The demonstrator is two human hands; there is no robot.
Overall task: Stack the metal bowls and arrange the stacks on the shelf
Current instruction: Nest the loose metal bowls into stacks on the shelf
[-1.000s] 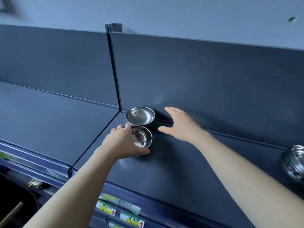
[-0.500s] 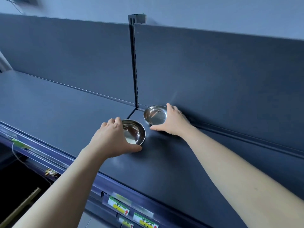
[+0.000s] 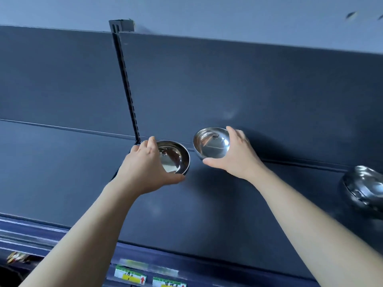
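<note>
On the dark shelf (image 3: 207,204), the left hand (image 3: 145,168) grips one metal bowl (image 3: 176,160), the right hand (image 3: 238,156) another bowl (image 3: 211,145) just beside it.

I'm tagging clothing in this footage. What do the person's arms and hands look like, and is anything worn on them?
Both forearms are bare as far as the frame shows: no sleeves in view. The left hand and right hand wear no gloves, and no rings, watch or bracelet show on the wrists or visible fingers. No markings are visible.

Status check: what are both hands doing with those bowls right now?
Left hand gripping left bowl. Right hand gripping right bowl, tilted. Bowls apart, not stacked. More bowls far right on shelf.
</note>
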